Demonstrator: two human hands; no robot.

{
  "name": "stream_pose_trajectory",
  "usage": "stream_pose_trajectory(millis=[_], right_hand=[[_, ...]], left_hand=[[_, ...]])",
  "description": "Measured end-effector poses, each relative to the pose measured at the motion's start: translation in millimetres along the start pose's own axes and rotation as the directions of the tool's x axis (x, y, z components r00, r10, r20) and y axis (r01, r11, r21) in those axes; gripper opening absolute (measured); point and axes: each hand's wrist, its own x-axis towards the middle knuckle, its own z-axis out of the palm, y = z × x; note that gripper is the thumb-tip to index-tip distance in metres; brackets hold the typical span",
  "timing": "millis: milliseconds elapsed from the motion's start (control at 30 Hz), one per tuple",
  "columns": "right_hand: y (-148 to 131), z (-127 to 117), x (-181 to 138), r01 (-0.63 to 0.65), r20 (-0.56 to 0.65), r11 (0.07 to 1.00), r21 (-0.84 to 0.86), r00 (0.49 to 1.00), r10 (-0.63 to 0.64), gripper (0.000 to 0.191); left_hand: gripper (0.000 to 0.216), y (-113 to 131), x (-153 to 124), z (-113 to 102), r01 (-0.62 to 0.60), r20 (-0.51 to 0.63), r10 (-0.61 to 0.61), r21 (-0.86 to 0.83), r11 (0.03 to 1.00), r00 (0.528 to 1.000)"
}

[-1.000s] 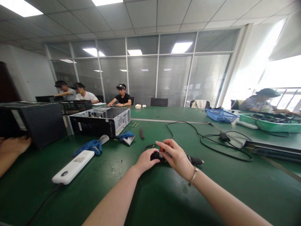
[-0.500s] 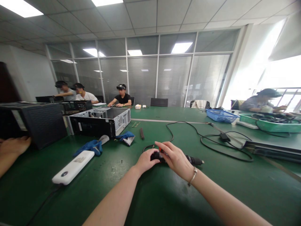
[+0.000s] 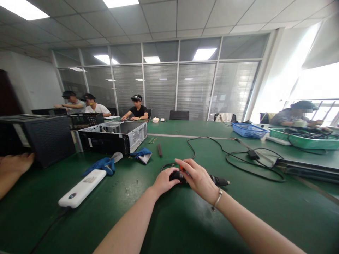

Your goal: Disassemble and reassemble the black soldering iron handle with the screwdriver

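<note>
A black electric screwdriver [image 3: 219, 181] with a metal tip lies across the green table in front of me, its tip toward the right. My left hand [image 3: 166, 179] is closed round its left end, thumb in front. The fingers of my right hand [image 3: 199, 178] are closed at its middle, beside a small red part [image 3: 181, 168]. Much of the tool's body is hidden under both hands. A black cable [image 3: 191, 150] runs from near my left hand to the back and right.
On the left are a white power strip [image 3: 82, 188], blue gloves [image 3: 102, 165] and an open computer case [image 3: 106, 140]. Another person's hand [image 3: 17, 165] touches a black case [image 3: 57, 141]. A blue basket [image 3: 249, 131] and a green basket [image 3: 304, 141] stand at the right. Several co-workers sit around.
My hands and the electric screwdriver have hardly moved. At the far left, a co-worker's arm and the dark panel by it have shifted left.
</note>
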Motion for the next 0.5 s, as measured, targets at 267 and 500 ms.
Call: stream_pose_trajectory(millis=[267, 500], right_hand=[[-4.2, -0.3, -1.6, 0.018, 0.001, 0.999, 0.03, 1.0, -0.018, 0.053], [1.0, 0.0, -0.2, -0.014, -0.008, 0.998, -0.069, 1.0, 0.013, 0.042]], left_hand=[[0.038, 0.2, -0.1, 0.3, -0.026, -0.003, 0.026, -0.01, 1.0, 1.0], [0.044, -0.2, -0.3, 1.1, -0.022, -0.004, 0.022, -0.017, 1.0, 1.0]])
